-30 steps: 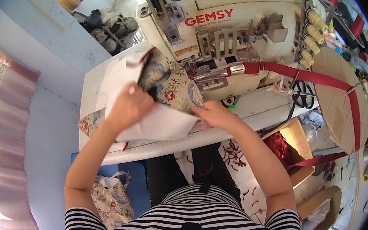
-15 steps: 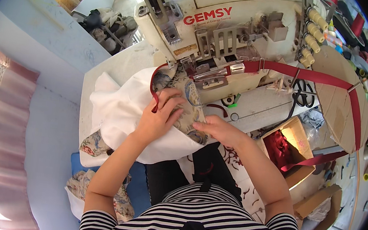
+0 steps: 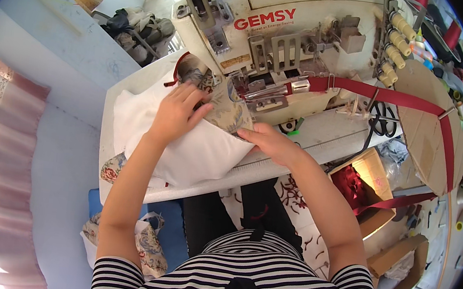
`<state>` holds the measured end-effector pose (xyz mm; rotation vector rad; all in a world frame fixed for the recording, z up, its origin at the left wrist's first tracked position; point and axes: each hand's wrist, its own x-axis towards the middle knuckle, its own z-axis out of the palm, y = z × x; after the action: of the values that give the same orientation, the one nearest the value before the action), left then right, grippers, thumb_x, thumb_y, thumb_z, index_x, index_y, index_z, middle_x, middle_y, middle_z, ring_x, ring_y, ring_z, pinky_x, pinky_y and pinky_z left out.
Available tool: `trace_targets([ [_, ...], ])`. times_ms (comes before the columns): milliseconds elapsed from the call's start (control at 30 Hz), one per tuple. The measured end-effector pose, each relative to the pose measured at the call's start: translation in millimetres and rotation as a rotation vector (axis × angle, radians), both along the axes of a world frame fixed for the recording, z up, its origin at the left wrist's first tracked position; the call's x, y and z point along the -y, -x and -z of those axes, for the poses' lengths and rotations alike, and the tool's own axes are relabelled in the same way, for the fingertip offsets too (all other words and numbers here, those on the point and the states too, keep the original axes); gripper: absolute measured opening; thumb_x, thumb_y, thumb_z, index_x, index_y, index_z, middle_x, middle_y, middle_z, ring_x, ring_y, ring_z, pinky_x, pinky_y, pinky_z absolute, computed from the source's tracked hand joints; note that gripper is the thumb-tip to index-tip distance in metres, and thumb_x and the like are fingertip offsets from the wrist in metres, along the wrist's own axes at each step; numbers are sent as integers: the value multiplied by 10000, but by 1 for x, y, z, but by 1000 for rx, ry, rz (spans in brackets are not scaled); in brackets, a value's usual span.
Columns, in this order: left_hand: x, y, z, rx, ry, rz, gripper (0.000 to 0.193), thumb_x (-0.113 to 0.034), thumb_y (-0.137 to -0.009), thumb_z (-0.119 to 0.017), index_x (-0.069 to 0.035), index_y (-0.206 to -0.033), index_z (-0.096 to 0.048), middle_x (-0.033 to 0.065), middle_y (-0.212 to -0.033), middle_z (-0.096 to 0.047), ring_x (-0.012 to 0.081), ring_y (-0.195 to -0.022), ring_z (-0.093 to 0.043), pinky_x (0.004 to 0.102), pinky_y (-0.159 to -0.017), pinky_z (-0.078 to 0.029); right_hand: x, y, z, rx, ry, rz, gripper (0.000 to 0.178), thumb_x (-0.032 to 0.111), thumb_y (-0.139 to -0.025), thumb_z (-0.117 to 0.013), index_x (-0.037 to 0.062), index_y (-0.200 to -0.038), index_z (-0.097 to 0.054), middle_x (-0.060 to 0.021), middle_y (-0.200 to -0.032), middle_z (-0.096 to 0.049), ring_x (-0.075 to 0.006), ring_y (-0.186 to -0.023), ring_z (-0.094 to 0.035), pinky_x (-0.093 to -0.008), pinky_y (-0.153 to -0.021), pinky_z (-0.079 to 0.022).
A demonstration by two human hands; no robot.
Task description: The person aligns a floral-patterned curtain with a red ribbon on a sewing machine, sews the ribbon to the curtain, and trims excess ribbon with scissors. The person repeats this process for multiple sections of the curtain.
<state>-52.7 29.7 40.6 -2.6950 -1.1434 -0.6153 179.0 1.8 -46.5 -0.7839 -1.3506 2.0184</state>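
On the sewing table lies a piece of patterned fabric (image 3: 229, 109) with a white cloth side (image 3: 198, 155). Dark red binding (image 3: 177, 69) edges its far, curled end, close to the needle area of the industrial sewing machine (image 3: 320, 31). My left hand (image 3: 172, 117) rests on the fabric left of the needle, fingers stretched out and slightly apart. With thumb and fingers closed, my right hand (image 3: 272, 144) pinches the fabric's right edge, in front of the machine. The fingertips under that edge are hidden.
Dark red tape (image 3: 388, 94) runs from the machine's metal folder rightward over cardboard (image 3: 428, 122) to an open box (image 3: 376, 217) of red tape. Black-handled scissors (image 3: 383, 118) lie right of the machine. More patterned fabric (image 3: 150, 250) sits on a blue surface (image 3: 177, 236) below the table.
My left hand has slid left and away from me, shifting the fabric and its bound edge leftward. My right hand has moved slightly left and farther away, still pinching the edge.
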Motion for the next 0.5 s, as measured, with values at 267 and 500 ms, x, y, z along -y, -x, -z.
trace_targets([
  [267,129,-59,-5,-100,367,64,107,-153,-794,-670,-81,-854,-619,63,-775,-605,260,-715,-598,349,-679,-492,14,-3,18,-48,21,-58,260,184,-902,-501,-1,-1061,-590,-17,-975,-612,-95,-863,-554,-274,-773,-455],
  [500,60,-49,26,144,88,89,354,-5,-746,-642,-37,-1094,-582,76,-1128,-541,290,-1030,-534,368,-857,-465,49,-3,24,-160,271,-1,317,62,-827,-451,-49,-1107,-550,-77,-1052,-597,-149,-973,-571,-311,-853,-461],
])
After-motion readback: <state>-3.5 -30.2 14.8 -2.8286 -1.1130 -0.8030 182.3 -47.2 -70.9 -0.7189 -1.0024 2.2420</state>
